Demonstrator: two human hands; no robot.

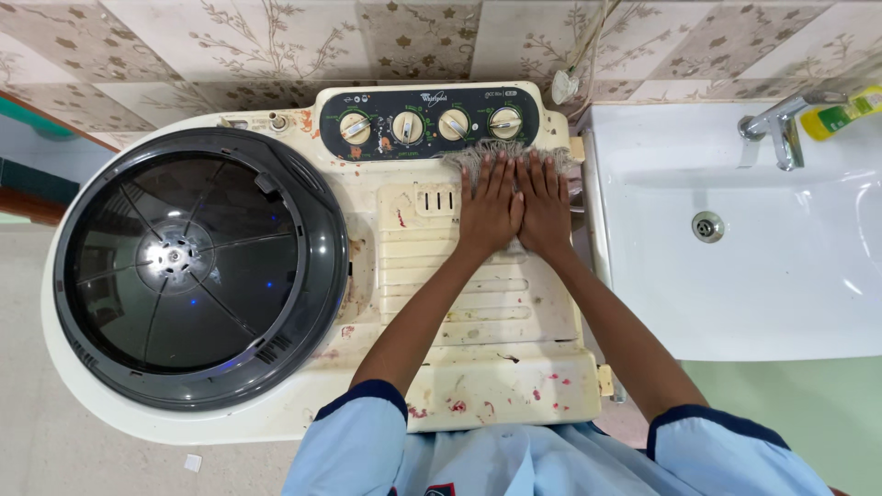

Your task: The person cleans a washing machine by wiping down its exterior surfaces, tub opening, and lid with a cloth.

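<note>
Left hand [489,209] and right hand [544,207] lie flat, side by side, fingers straight, pressing a grey cloth [510,156] (gripping nothing) on a washer [478,367], near its dials [428,125].

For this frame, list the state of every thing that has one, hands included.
Left hand: flat on cloth
Right hand: flat on cloth
Grey cloth: pressed under both hands
Round tub lid: closed
Ribbed lid: closed, stained
Sink tap: no water running
Sink: empty
</note>
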